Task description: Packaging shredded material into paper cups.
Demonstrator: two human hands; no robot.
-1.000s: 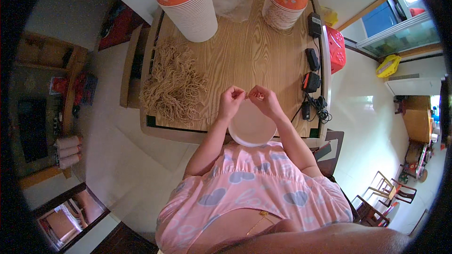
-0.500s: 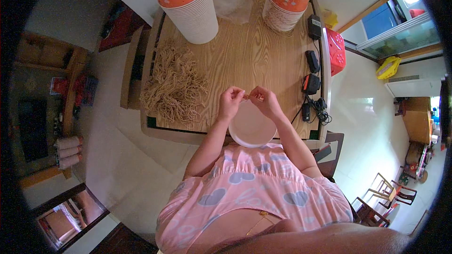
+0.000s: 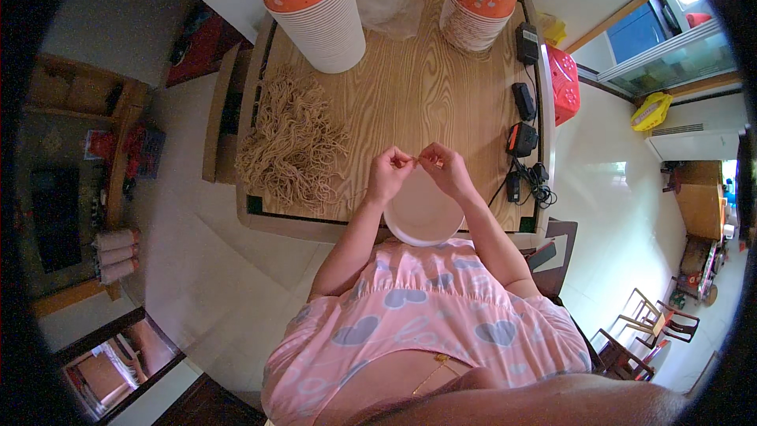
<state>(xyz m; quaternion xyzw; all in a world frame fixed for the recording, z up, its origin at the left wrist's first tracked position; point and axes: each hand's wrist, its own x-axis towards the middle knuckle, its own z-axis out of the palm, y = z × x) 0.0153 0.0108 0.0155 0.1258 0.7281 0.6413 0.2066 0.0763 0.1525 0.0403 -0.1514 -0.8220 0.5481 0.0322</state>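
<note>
A white paper bucket [image 3: 423, 209] stands at the table's front edge with its open mouth up, close against my pink dress. Over its far rim my left hand [image 3: 387, 176] is closed in a pinch, thumb and fingertips together. My right hand [image 3: 446, 171] pinches in the same way, its fingertips almost meeting the left ones. Whatever lies between the fingertips is too small to make out. To the left, a loose heap of tan twine strands [image 3: 296, 142] covers that side of the table.
Two stacks of nested paper buckets, a tall one [image 3: 319, 28] and a shorter one [image 3: 481, 12], stand at the back of the wooden table [image 3: 394, 95]. Crumpled clear plastic [image 3: 390, 6] lies between them. Black adapters and a coiled cable [image 3: 538, 193] line the right edge, beside a red plastic stool [image 3: 561, 87].
The fingertips of my two hands have drawn slightly closer together above the bucket's rim. The bucket and the twine heap stay in place.
</note>
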